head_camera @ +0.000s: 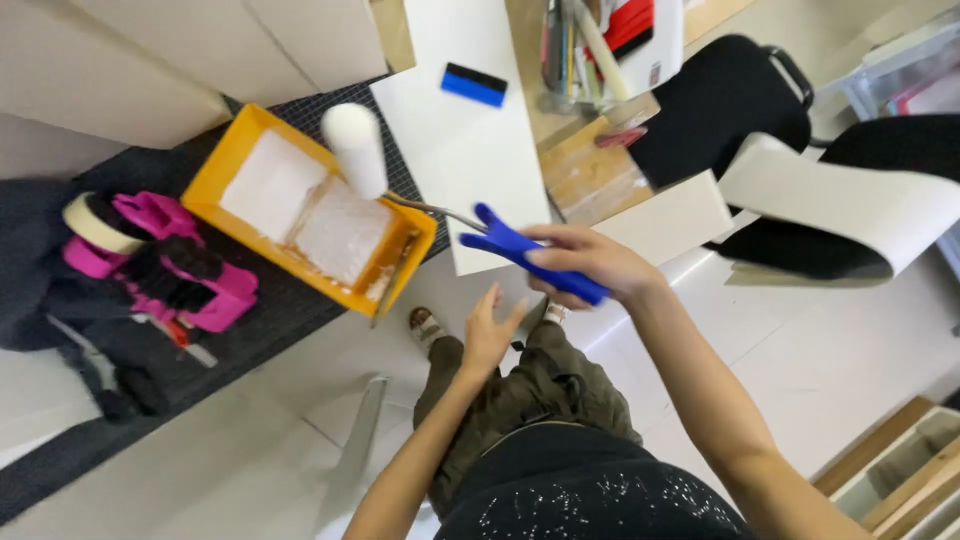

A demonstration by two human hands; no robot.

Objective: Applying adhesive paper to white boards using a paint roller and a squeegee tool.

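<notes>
1. Paint roller (354, 148): white sleeve held over the orange paint tray (232, 135), blue handle (530, 255) out to the right.
2. Right hand (590, 262): fingers closed around the blue handle.
3. Left hand (487, 335): open, fingers spread, holding nothing, just below the handle.
4. Tray sits on a dark mat (270, 320); a white board (470, 150) lies beside it, with a blue squeegee (474, 85) on top.
5. Pink tool case (160, 260) left of the tray.

Right hand (590, 262) grips paint roller (355, 148) over tray (225, 160).
</notes>
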